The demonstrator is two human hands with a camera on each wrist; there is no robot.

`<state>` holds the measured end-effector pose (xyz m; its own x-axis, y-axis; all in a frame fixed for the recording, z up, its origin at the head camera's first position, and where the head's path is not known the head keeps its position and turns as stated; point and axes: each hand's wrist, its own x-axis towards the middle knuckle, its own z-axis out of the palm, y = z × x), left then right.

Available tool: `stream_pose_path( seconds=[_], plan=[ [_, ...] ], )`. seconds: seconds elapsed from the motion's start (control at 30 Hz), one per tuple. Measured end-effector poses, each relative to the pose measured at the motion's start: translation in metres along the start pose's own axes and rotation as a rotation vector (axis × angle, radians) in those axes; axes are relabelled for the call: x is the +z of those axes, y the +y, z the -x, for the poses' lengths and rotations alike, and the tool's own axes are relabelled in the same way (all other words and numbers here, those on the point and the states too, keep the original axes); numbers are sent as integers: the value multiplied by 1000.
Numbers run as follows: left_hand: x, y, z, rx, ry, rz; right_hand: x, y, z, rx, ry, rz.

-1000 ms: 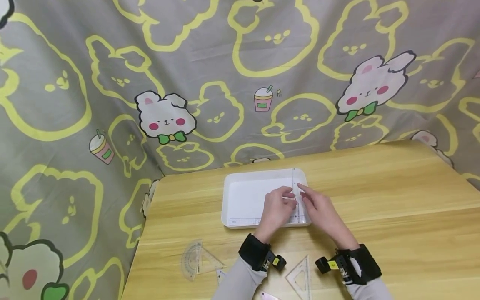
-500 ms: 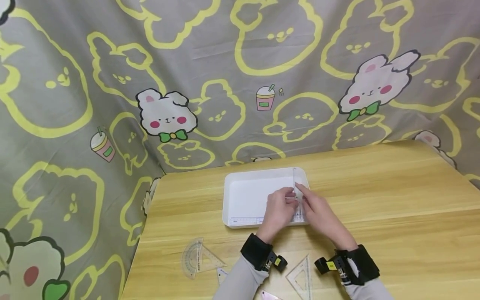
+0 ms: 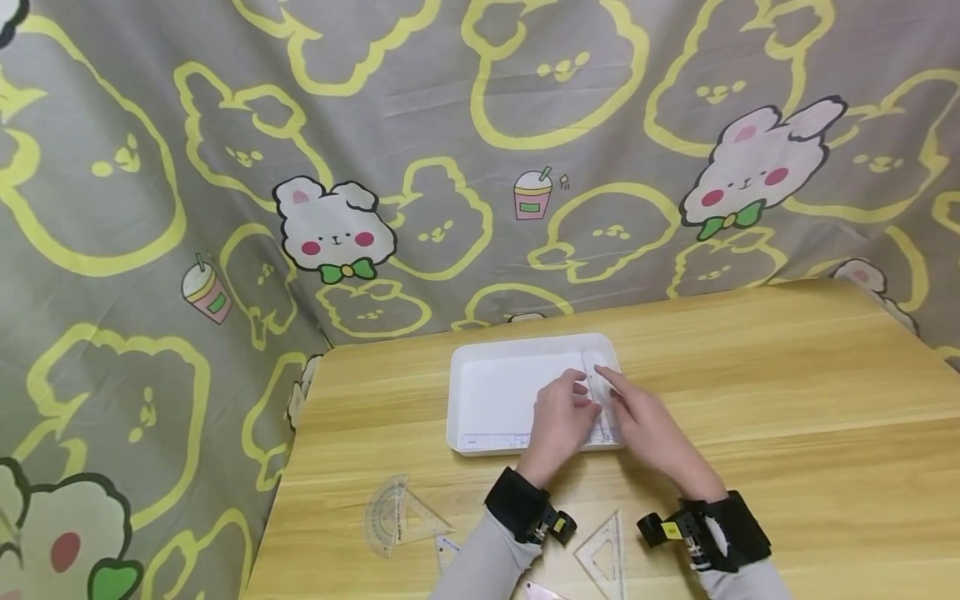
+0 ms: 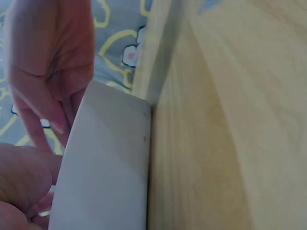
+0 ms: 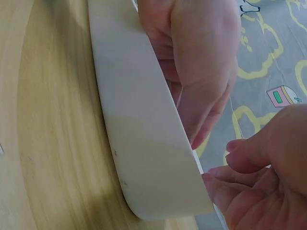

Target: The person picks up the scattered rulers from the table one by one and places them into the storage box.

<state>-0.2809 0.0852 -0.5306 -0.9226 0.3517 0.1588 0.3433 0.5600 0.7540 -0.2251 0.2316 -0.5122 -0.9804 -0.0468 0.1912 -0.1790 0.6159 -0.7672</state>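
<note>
A white rectangular tray [image 3: 454, 392] stands on the table, its side wall [image 4: 105, 163] filling the middle of the left wrist view. Along its near inner side lies a clear ruler [image 3: 491, 440]. Another clear ruler [image 3: 588, 360] runs front to back at the tray's right end. My left hand [image 3: 558, 421] reaches over the near rim and pinches this second ruler with curled fingers. From the right, my right hand [image 3: 645, 421] touches the same ruler with a fairly straight index finger, thumb apart from it. The tray wall hides parts of the fingertips in both wrist views.
On the near table [image 3: 787, 417] lie a clear protractor [image 3: 380, 517], a small set square [image 3: 423, 521] overlapping it, a larger set square [image 3: 603, 554] and a pink-tinted piece [image 3: 540, 592]. Another clear piece [image 3: 445, 550] shows beside the left sleeve. A patterned curtain [image 3: 442, 108] hangs behind the table.
The far end of the ruler at the tray's right has shifted slightly left and its surface has tilted. Both hands stay close to it with small finger movements. The view has shifted slightly.
</note>
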Motion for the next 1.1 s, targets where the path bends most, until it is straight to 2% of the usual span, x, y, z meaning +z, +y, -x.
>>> stream_pose_path(
  seconds=[0.2,0.53,0.7,0.9,1.0,1.1],
  plan=[
    [-6,3,0,28,-88,-113,-4,2,-2,18,-6,-9],
    [-9,-1,0,87,-236,-77,-3,0,-1,8,0,-16],
    [-10,-2,1,102,-266,-64,-5,2,0,6,20,-17],
    [-11,-1,3,59,-306,-51,-11,3,2,10,28,-19],
    [-19,4,0,55,-296,-36,-16,1,1,1,43,-24],
    [-31,10,-3,80,-262,-38,-21,-3,-1,-28,59,-34]
  ],
)
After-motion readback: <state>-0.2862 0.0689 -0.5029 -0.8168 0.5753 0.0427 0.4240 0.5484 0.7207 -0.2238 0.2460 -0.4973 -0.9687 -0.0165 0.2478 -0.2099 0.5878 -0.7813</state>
